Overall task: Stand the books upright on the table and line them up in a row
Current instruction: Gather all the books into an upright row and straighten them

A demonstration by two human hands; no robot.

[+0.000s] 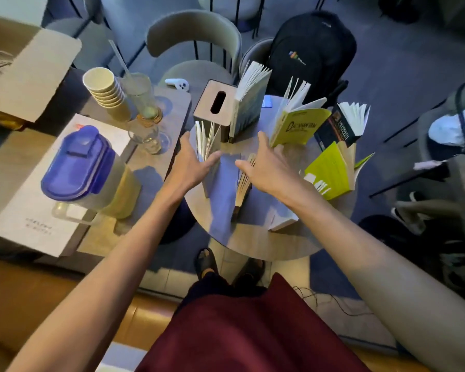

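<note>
Several books stand fanned open on a small round wooden table. A pale book stands at the left and a brown-edged book near the middle. Farther back stand a grey book, a yellow book and a black book. A lime-green book stands at the right. A white book lies partly hidden under my right forearm. My left hand is open, its fingers against the pale book. My right hand is open beside the brown-edged book's top.
A wooden tissue box stands at the table's back. On the left table are a blue-lidded pitcher, stacked paper cups and glasses. A chair and black backpack stand behind.
</note>
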